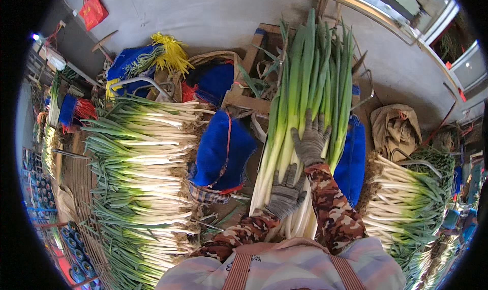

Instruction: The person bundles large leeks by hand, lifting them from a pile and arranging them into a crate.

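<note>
Before me lies a thick bundle of long green onions [293,99], green leaves pointing away and white stalks toward my body. My right hand [313,141], in a grey knit glove, rests palm down on it where green turns white, fingers spread. Nearer my body, my left hand [288,193], gloved alike, lies on the white stalks with its fingers apart. Neither hand is closed around a stalk. My forearms and torso hide part of the bundle's near end. Blue cloth [352,160] hangs at its right side.
Long green onions are piled at left [152,168] and right [396,202], roots facing me. Blue fabric [225,149] covers something beside the left pile. A wooden frame [248,101] stands behind the bundle, near yellow ties [171,54] and a brown sack [396,128].
</note>
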`<move>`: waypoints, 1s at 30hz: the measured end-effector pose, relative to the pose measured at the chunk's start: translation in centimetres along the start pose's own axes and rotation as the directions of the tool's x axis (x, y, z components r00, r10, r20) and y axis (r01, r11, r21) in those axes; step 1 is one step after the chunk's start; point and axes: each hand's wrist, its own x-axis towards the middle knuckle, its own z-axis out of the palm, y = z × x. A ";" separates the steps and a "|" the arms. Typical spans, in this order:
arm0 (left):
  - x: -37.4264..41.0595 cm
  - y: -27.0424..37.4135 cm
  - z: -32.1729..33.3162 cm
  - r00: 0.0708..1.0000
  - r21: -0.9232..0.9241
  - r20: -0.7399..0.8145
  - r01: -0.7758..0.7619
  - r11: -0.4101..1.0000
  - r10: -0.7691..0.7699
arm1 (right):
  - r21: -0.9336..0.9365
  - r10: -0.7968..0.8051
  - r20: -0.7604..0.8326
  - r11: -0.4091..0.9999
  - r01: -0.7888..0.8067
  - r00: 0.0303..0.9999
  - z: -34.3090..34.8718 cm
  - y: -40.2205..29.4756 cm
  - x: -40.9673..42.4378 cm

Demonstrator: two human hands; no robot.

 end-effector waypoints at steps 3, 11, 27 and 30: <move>-1.0 -1.0 1.5 0.999 -0.086 0.000 0.043 0.995 -0.043 | -0.046 -0.065 -0.107 0.997 0.061 0.992 3.0 -0.2 -0.2; -4.1 -2.2 5.0 0.981 -0.106 -0.183 0.038 0.994 -0.057 | -0.020 -0.008 -0.157 1.000 0.005 0.988 6.7 2.3 0.5; -53.9 -2.0 -1.2 0.514 -0.344 -0.127 0.779 0.524 -0.848 | 0.062 -0.308 0.083 0.951 0.304 0.948 8.1 3.8 -12.7; -57.7 0.0 -0.3 0.440 -0.317 -0.151 0.827 0.465 -0.885 | 0.459 -0.372 0.065 0.835 0.303 0.926 5.3 -1.8 -18.1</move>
